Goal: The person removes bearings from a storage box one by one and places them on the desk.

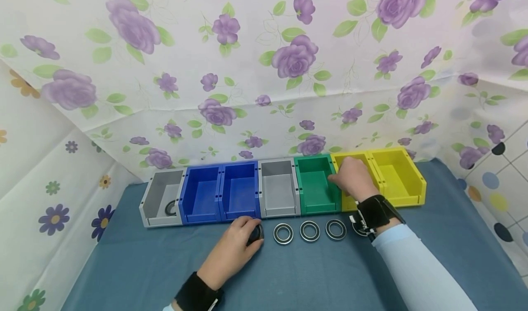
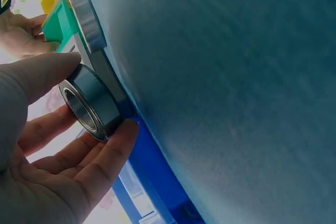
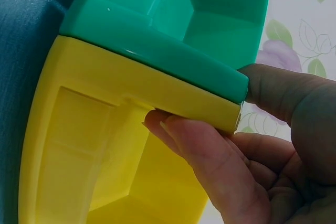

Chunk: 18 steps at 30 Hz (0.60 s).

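My left hand [image 1: 232, 247] pinches a steel ball bearing [image 2: 100, 98] between thumb and fingers, in front of the blue bins. In the left wrist view the bearing is tilted, its ring face turned toward the palm. My right hand [image 1: 355, 179] is at the yellow bin [image 1: 349, 204] beside the green bin [image 1: 317, 187]. The right wrist view has its thumb against the green bin's wall and its fingers [image 3: 210, 156] inside the yellow bin, gripping the two adjoining walls. Several bearings, one of them a bearing [image 1: 283, 234] near my left hand, lie in a row before the bins.
A left grey bin [image 1: 150, 221] holds one bearing [image 1: 170, 208]. Two blue bins [image 1: 202, 217], a second grey bin [image 1: 280, 210] and another yellow bin [image 1: 398, 178] complete the row. Behind it hangs a flowered cloth [image 1: 247, 118]; a blue cloth [image 1: 288, 279] covers the table.
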Motion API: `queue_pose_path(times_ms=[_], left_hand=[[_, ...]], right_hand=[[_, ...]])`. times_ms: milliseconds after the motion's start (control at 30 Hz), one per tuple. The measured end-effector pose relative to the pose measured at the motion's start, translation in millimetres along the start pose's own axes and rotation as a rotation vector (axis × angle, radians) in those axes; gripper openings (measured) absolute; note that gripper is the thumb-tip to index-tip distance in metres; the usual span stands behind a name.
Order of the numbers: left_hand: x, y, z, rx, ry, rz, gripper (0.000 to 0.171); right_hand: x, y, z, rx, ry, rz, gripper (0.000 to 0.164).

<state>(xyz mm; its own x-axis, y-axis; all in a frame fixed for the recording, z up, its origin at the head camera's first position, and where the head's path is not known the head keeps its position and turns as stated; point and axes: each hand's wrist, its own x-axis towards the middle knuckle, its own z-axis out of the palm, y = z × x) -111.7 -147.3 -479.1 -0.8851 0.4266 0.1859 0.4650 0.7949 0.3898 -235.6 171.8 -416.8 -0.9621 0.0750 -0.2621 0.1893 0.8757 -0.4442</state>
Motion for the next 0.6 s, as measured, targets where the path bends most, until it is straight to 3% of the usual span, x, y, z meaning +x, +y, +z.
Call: queue_pose_path(times_ms=[200,600], left_hand=[[0.1,0.8,3.2,0.035,-0.026,0.021,0.045],[0.7,2.9,5.6,0.065,-0.077,0.002,0.044]], right_hand=[[0.2,0.2,-0.4,-0.002,0.001,-0.002,0.032],[1.2,0.2,-0.3,-0.007,-0.001,0.001,0.032]])
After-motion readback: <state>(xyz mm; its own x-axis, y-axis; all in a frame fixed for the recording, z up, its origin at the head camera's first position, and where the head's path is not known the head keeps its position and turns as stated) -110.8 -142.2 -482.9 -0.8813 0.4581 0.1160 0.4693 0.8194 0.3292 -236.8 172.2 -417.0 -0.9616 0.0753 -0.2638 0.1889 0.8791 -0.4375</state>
